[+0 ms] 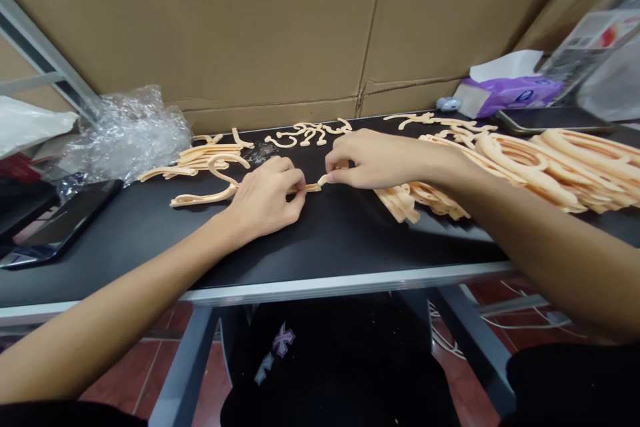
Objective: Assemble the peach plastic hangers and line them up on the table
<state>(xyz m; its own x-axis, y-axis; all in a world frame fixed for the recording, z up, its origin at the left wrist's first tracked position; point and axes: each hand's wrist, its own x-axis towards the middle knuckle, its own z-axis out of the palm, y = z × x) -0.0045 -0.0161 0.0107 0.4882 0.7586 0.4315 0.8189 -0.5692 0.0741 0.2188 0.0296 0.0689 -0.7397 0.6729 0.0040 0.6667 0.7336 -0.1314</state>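
Note:
A cream plastic clothes hanger (204, 199) lies on the black tabletop (280, 250), its curved hook at the left pointing away from me. My left hand (267, 197) is closed over the hanger's middle, thumb and fingertips pinching its right arm, whose end sticks out beyond them. Just past that end, my right hand (363, 160) pinches a small cream piece (323, 180) between thumb and forefinger. The piece is at the arm's tip; whether they are joined I cannot tell. The rest of what my right hand may hold is hidden behind its fingers.
Small curved cream parts (306, 133) lie at the back. More hanger pieces (207, 157) are stacked left, and a large hanger pile (530, 167) fills the right. Bubble wrap (135, 130), a dark phone (65, 220), another phone (555, 119) and purple tissues (517, 93) surround them.

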